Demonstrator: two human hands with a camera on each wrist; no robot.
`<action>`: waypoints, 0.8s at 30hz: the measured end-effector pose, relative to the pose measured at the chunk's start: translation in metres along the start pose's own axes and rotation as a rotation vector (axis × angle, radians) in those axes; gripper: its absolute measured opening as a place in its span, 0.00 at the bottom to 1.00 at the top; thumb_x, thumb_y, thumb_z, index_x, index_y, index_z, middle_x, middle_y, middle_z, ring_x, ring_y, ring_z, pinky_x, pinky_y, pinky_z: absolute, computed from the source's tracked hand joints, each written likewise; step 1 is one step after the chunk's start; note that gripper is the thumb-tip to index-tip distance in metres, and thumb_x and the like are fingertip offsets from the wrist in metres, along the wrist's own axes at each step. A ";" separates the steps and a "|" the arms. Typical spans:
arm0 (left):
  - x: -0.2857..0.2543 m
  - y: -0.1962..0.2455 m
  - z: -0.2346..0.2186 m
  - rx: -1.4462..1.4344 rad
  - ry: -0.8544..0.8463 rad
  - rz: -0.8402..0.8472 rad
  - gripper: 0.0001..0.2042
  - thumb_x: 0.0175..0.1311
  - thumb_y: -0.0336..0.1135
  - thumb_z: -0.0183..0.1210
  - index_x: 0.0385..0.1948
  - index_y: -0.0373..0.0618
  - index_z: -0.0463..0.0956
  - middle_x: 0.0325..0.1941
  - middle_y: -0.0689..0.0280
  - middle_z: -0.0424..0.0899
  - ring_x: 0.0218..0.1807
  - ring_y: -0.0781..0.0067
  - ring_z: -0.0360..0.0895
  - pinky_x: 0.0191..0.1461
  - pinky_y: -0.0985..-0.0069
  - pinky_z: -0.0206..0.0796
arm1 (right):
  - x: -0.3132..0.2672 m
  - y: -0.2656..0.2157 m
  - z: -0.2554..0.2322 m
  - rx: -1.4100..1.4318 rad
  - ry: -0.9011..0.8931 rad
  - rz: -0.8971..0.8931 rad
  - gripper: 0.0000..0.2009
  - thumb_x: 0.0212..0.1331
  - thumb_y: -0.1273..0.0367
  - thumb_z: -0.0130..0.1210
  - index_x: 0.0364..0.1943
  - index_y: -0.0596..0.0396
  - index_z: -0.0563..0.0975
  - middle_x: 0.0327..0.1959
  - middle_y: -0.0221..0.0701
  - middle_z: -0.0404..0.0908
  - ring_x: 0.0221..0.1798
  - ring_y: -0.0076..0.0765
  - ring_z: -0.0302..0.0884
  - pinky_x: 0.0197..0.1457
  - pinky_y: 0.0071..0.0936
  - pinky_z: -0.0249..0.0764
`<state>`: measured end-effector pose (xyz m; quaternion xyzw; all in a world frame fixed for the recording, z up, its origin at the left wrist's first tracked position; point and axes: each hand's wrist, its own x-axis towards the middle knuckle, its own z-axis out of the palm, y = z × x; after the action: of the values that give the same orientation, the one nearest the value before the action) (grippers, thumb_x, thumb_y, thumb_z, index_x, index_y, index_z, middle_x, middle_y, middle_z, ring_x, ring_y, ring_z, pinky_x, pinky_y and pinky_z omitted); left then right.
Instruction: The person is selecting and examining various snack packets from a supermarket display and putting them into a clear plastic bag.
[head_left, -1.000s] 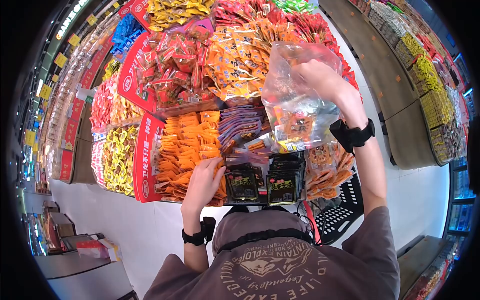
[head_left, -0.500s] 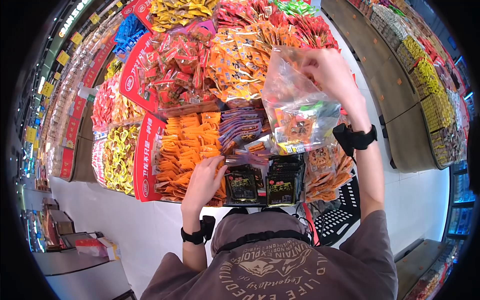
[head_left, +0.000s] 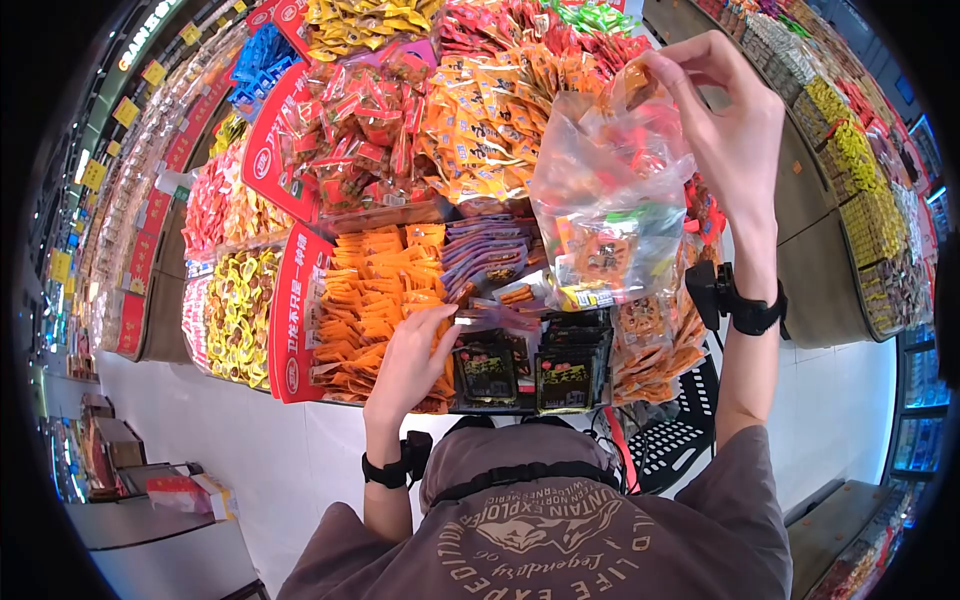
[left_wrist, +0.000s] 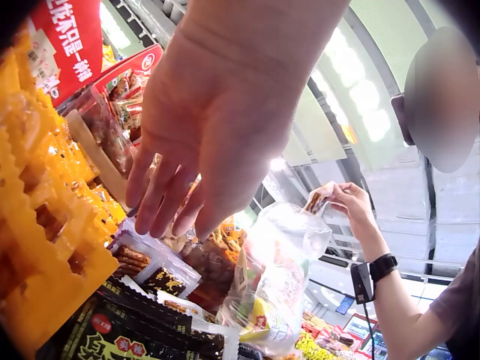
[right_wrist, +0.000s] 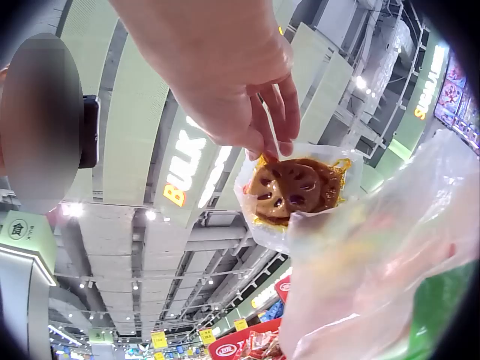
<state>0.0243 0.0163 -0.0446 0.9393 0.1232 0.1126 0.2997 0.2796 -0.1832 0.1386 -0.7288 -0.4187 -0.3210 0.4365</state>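
Observation:
My right hand (head_left: 735,120) pinches the edge of a clear packet of sliced lotus root (right_wrist: 289,187), raised above the display. Just below it stands a translucent plastic bag (head_left: 610,180) with an orange packet and something green inside; the bag's upper edge overlaps the lotus root packet in the right wrist view. My left hand (head_left: 410,360) lies palm down with loose fingers over the front of the orange packets (head_left: 375,290), beside the black packets (head_left: 485,370). In the left wrist view, nothing shows between the left fingers (left_wrist: 169,191).
Behind the bag, the stand bears red-labelled packets (head_left: 350,130) and orange-and-white ones (head_left: 475,120). Red sign boards (head_left: 297,310) divide the left side. A black basket (head_left: 680,425) is low at the right. Snack shelves (head_left: 855,180) line the right aisle.
My right hand was lower, over the bag; it has risen up and to the right and now shows the lotus root packet. The bag has shifted slightly right. My left hand stays in place.

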 end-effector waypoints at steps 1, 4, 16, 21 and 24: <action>0.003 0.002 -0.001 -0.041 0.026 0.039 0.15 0.65 0.33 0.57 0.51 0.35 0.74 0.48 0.49 0.80 0.51 0.49 0.77 0.57 0.65 0.67 | -0.001 -0.009 -0.002 0.000 0.000 0.000 0.06 0.59 0.71 0.61 0.35 0.60 0.80 0.30 0.27 0.84 0.34 0.18 0.79 0.41 0.19 0.73; 0.006 0.018 -0.005 -0.191 0.046 0.013 0.16 0.65 0.32 0.58 0.52 0.36 0.74 0.48 0.53 0.82 0.50 0.58 0.79 0.57 0.69 0.68 | -0.006 -0.031 -0.001 0.108 -0.062 -0.020 0.07 0.57 0.72 0.62 0.34 0.62 0.80 0.29 0.28 0.83 0.32 0.17 0.77 0.40 0.18 0.72; 0.011 0.066 0.001 -0.960 0.131 -0.081 0.23 0.64 0.28 0.60 0.60 0.32 0.68 0.52 0.63 0.79 0.52 0.78 0.75 0.60 0.75 0.65 | -0.078 -0.058 0.066 0.484 -0.474 0.203 0.05 0.55 0.73 0.64 0.30 0.59 0.79 0.19 0.27 0.80 0.21 0.15 0.75 0.24 0.17 0.69; 0.004 0.051 -0.005 -1.111 0.352 -0.104 0.18 0.63 0.24 0.60 0.54 0.34 0.71 0.47 0.63 0.81 0.48 0.79 0.78 0.54 0.79 0.70 | -0.104 -0.049 0.072 0.649 -0.493 0.308 0.08 0.57 0.72 0.61 0.36 0.60 0.75 0.21 0.32 0.81 0.22 0.24 0.80 0.27 0.22 0.74; 0.003 0.043 -0.010 -1.033 0.478 -0.174 0.15 0.63 0.25 0.61 0.50 0.34 0.74 0.43 0.64 0.82 0.45 0.81 0.78 0.50 0.81 0.70 | -0.122 -0.045 0.071 0.895 -0.740 0.586 0.17 0.59 0.73 0.61 0.50 0.60 0.68 0.24 0.28 0.82 0.25 0.18 0.79 0.29 0.17 0.75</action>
<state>0.0311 -0.0116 -0.0107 0.6058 0.1932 0.3425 0.6917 0.1931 -0.1471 0.0237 -0.6229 -0.4187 0.2891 0.5942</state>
